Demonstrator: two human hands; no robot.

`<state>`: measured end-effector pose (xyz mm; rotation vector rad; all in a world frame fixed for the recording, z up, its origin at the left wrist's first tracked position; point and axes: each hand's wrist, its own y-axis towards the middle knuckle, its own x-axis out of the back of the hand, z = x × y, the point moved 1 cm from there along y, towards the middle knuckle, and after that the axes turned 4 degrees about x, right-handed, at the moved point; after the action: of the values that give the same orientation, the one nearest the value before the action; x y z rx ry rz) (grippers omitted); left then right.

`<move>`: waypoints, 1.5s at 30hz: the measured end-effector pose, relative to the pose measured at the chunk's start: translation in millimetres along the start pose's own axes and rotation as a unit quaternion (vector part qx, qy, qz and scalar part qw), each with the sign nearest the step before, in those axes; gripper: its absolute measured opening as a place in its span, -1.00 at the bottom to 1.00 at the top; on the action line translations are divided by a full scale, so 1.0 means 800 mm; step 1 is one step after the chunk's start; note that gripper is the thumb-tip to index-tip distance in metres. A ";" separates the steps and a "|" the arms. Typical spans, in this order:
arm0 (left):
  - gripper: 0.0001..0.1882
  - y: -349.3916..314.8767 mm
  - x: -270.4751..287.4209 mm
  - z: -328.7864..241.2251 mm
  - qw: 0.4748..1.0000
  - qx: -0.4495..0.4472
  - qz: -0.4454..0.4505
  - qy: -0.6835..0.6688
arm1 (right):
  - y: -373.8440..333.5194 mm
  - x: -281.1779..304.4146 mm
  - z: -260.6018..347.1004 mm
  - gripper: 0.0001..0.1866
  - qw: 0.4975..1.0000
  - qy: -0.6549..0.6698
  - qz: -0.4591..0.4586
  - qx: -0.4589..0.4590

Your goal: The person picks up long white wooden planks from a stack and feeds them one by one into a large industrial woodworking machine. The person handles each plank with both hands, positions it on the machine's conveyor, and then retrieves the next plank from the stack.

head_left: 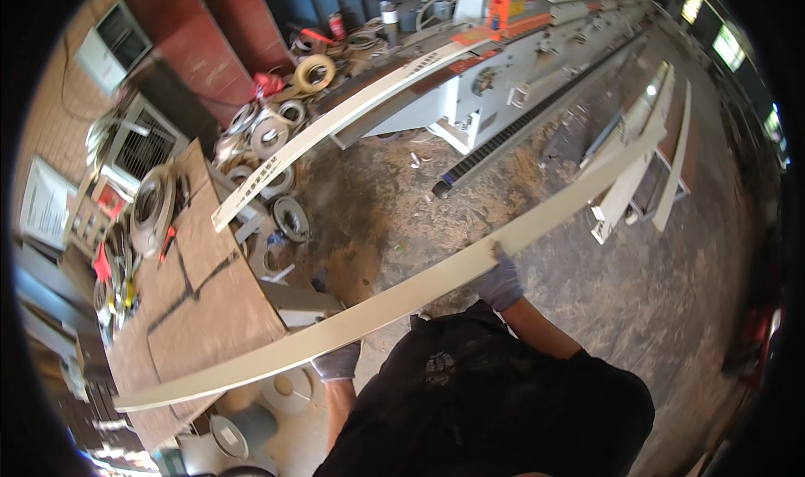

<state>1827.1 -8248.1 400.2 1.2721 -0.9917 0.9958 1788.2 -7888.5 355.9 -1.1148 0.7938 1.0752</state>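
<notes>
Across the front of the person's black shirt (495, 385) runs a long, narrow strip (402, 301), held off the floor (587, 309) by two gloved hands. The right hand (501, 282) is clamped on its near edge around mid-length, a digit showing over the upper face. The left hand (338, 363) meets the same edge further left; its fingers are hidden beneath, so I cannot tell how firmly they close. The strip is pale cream, smooth and plain on its upper face, and looks curved in this wide view. Its left end reaches over the near corner of the bench (226, 301); whether it touches there is unclear.

Below the bench's near edge is a grey bucket (256, 425). Its round end carries a white patch, and I cannot tell what is inside. A pale ring (287, 391) lies just beside it.

Toward the bench's far left edge are a big coil (153, 209) and a hand tool (168, 244) with orange-red handles. Beyond its right edge, a dark-centred reel (291, 219) is near the floor.

Farther off, a second pale strip (319, 133) with dark printing extends from a grey machine (579, 43). Left of the machine are a tan roll (314, 73), a red can (337, 26) and a bottle (389, 16), contents unseen.
</notes>
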 end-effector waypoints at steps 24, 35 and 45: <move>-0.08 0.062 0.038 0.027 0.991 0.059 -0.008 -0.118 | 0.096 -0.095 -0.125 -0.38 0.950 -0.141 -0.106 -0.256; -0.39 0.120 0.032 0.036 0.993 -0.030 0.063 -0.100 | 0.059 -0.101 -0.160 -0.29 0.407 -0.775 0.451 0.174; -0.51 0.146 0.000 0.141 0.996 0.086 -0.021 -0.017 | 0.239 -0.082 0.056 -0.22 0.131 -0.940 0.209 0.236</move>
<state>1711.2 -8356.2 437.5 1.4504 -0.9165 1.0489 1585.3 -7849.0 370.1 1.5090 -0.8657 1.4346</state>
